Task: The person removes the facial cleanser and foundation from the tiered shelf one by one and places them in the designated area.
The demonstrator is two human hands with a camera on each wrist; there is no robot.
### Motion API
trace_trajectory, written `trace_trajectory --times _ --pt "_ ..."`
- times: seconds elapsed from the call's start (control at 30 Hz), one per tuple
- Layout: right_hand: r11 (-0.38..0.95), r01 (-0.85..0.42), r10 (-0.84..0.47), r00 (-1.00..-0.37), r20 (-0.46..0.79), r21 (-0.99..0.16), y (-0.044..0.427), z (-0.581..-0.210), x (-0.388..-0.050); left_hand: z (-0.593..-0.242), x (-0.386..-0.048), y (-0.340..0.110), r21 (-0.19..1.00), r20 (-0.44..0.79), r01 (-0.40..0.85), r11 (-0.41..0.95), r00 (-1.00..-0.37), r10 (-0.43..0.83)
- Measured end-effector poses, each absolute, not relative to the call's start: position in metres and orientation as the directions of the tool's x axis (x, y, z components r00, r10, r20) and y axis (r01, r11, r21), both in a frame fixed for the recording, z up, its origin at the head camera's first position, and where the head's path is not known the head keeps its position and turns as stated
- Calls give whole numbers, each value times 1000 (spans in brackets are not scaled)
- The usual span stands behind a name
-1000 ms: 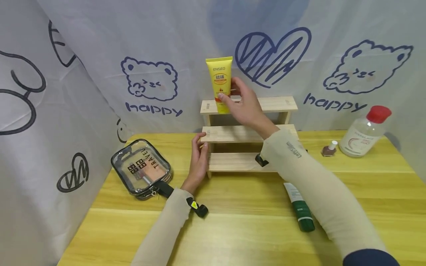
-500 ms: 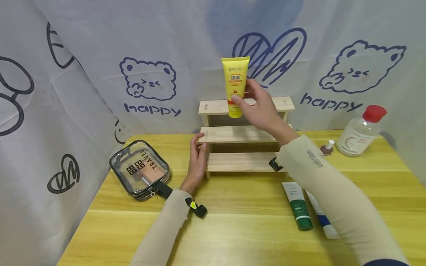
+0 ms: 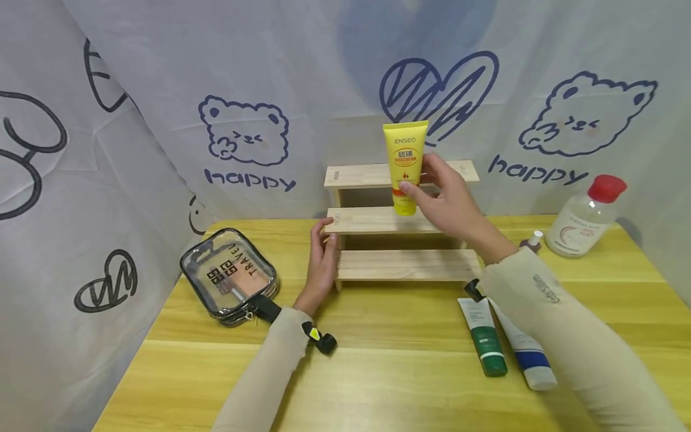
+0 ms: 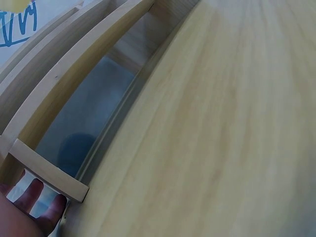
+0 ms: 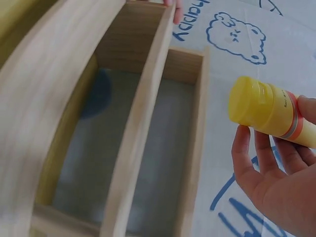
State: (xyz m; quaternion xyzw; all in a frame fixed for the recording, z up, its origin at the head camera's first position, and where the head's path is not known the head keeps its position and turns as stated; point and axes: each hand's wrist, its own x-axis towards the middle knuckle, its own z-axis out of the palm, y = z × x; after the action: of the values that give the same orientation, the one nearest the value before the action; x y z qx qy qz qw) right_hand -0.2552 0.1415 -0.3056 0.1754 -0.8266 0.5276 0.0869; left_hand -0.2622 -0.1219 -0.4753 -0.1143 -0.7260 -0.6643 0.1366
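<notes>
A yellow squeeze tube (image 3: 405,153) stands upright, cap down, in my right hand (image 3: 450,207), with the thumb across its front. It hangs before the wooden three-step display stand (image 3: 405,264), its cap overlapping the middle step from this angle. In the right wrist view, the tube's yellow cap (image 5: 247,101) shows apart from the stand, with fingertips beneath it. My left hand (image 3: 321,264) holds the left end of the stand near the middle step. In the left wrist view, fingers (image 4: 30,195) bend beside the stand's side piece; the thumb is hidden there.
On the left lies a clear travel pouch (image 3: 216,279). A green-and-white tube (image 3: 488,342) and a blue-and-white tube (image 3: 531,358) lie front right. A nail polish bottle (image 3: 533,241), partly behind the right sleeve, and a red-capped bottle (image 3: 577,225) stand at back right.
My right hand has carried the yellow tube rightward, then lowered it from the top step's height toward the middle step. The blue-and-white tube has come out from behind the sleeve. My left hand stays put.
</notes>
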Motion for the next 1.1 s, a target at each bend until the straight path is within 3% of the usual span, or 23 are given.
trace_trajectory --times 0.3,0.9,1.1 --pt "436 -333 -195 -942 273 -836 168 -316 -237 -476 -262 -122 933 352 350 80 -936 -10" --pt "532 -312 -127 -949 290 -787 210 -335 -206 -488 -269 -128 913 393 390 116 -919 -2" --pt "565 -273 -111 -960 256 -779 221 -341 -197 -533 -299 -139 906 412 411 103 -911 14"
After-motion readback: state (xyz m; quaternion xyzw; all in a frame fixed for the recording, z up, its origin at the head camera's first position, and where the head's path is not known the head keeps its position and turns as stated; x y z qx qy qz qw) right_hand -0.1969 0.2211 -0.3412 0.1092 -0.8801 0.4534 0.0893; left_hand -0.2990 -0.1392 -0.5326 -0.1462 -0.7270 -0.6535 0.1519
